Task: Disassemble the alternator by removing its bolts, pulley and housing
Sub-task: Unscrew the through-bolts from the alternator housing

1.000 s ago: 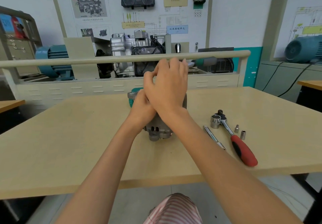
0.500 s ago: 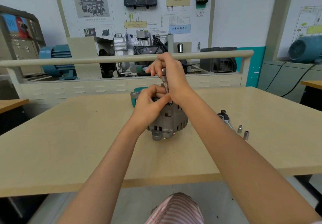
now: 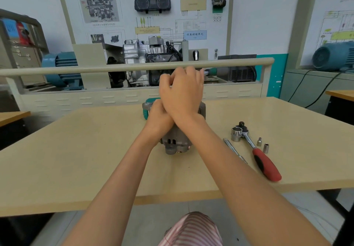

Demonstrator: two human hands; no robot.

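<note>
- Your alternator point(image 3: 177, 143) stands on the beige table point(image 3: 80, 150), near its middle; most of the housing is hidden behind your hands, only the lower grey casting and a lug at the upper left show
- Your left hand point(image 3: 160, 118) is curled against the alternator's upper left side; it appears to grip the housing, though the fingers themselves are hidden
- Your right hand point(image 3: 183, 92) is raised above the alternator, crossing over the left wrist, fingers curled inward; what they hold, if anything, I cannot tell, since the back of the hand faces the camera
- To your right on the table lie a ratchet point(image 3: 255, 151) with a red handle and a large socket on its head; an extension bar point(image 3: 234, 150) just to its left; two small sockets point(image 3: 262, 145) just beside its shaft
- Something teal point(image 3: 146, 111) sits right behind the alternator, mostly hidden
</note>
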